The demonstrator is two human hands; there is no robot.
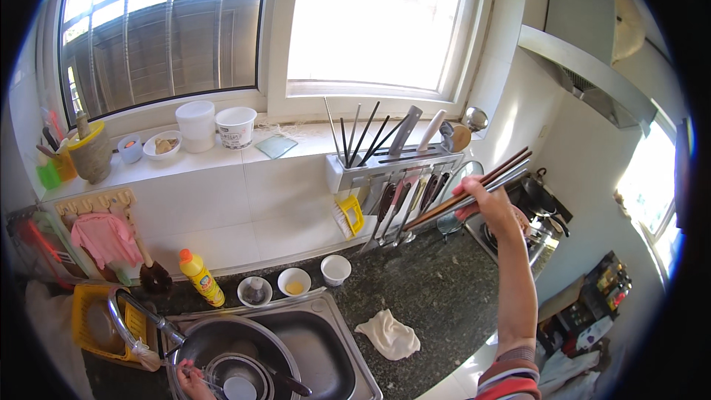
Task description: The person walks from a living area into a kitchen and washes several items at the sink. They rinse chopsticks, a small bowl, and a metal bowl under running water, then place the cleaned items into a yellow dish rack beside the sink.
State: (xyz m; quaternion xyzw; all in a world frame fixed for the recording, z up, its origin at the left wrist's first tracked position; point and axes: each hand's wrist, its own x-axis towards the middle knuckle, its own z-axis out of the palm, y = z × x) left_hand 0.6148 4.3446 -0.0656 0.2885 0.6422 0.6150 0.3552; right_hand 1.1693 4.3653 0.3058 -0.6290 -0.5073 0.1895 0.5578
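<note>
My right hand (pixel 490 206) is raised over the counter, closed around a bundle of chopsticks (pixel 444 211), some brown and some metallic. The bundle slants up to the right. A knife and utensil rack (pixel 333 175) on the window ledge is left of it, with several dark chopsticks standing in its holder. Low in the picture, my left hand (pixel 191 380) is at the left side of a large metal basin (pixel 280 347) in the sink. Something thin and shiny is by its fingers; whether the hand grips it cannot be told. Stacked bowls (pixel 240 388) and a dark-handled utensil (pixel 294 384) lie in the basin.
A faucet (pixel 133 316) arches over the basin's left side. Behind the sink stand a yellow bottle (pixel 201 279) and small white bowls (pixel 336 270). A cream cloth (pixel 389 334) lies on the dark counter. The stove (pixel 489 241) is at right, under a range hood (pixel 589 75).
</note>
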